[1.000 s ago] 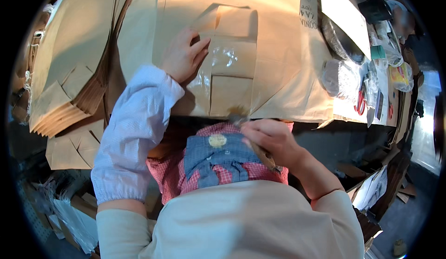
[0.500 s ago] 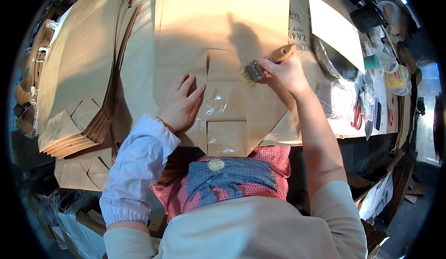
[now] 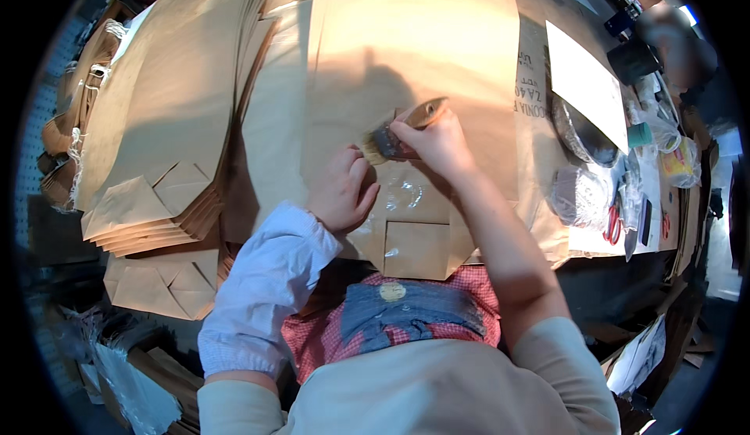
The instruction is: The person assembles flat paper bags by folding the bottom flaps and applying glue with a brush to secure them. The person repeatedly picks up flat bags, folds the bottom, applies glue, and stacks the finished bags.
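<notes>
The brown paper bag lay centrally, its folded end at six o'clock; it looked light, limp and easily creased, best steadied flat by its edges. At its eight o'clock, the left hand rested, fingers slightly apart. The right hand pinched a brush, likely light, best taken by the handle.
</notes>
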`<move>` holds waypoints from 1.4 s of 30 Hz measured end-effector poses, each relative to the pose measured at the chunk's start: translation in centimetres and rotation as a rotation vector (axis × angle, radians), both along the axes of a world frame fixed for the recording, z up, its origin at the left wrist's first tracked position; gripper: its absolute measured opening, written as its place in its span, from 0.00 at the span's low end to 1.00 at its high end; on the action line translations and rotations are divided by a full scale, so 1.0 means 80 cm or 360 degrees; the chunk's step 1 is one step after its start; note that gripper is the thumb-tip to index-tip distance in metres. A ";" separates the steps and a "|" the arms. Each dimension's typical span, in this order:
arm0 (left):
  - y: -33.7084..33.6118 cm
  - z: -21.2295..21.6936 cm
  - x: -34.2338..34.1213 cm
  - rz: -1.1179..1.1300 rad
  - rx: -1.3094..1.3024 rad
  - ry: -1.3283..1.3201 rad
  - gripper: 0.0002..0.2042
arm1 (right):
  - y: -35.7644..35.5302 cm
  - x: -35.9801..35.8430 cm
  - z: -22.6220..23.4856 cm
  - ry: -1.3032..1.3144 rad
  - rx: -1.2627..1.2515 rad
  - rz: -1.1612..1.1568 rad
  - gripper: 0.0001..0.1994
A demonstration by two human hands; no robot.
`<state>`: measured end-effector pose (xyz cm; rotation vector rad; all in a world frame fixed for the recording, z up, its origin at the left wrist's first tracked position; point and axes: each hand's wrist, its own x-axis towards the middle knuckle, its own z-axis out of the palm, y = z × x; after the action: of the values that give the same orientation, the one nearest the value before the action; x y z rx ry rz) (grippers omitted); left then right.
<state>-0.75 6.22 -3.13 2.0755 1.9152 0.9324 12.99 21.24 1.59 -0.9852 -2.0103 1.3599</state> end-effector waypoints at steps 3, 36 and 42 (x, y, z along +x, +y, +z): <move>0.001 -0.002 -0.002 0.0009 0.0010 0.0039 0.16 | 0.023 -0.013 0.008 -0.0479 0.0306 -0.0087 0.15; 0.071 0.034 -0.043 -0.0139 -0.0697 0.0553 0.06 | 0.063 0.173 -0.025 -0.0753 0.0521 0.0602 0.03; -0.004 0.012 -0.012 -0.0076 -0.0103 0.0973 0.15 | -0.014 0.194 -0.032 -0.0973 0.1685 0.0580 0.14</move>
<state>-1.68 5.88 -2.18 2.5539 2.0933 0.2193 28.50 20.09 -0.97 -0.5395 -2.9109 -0.0694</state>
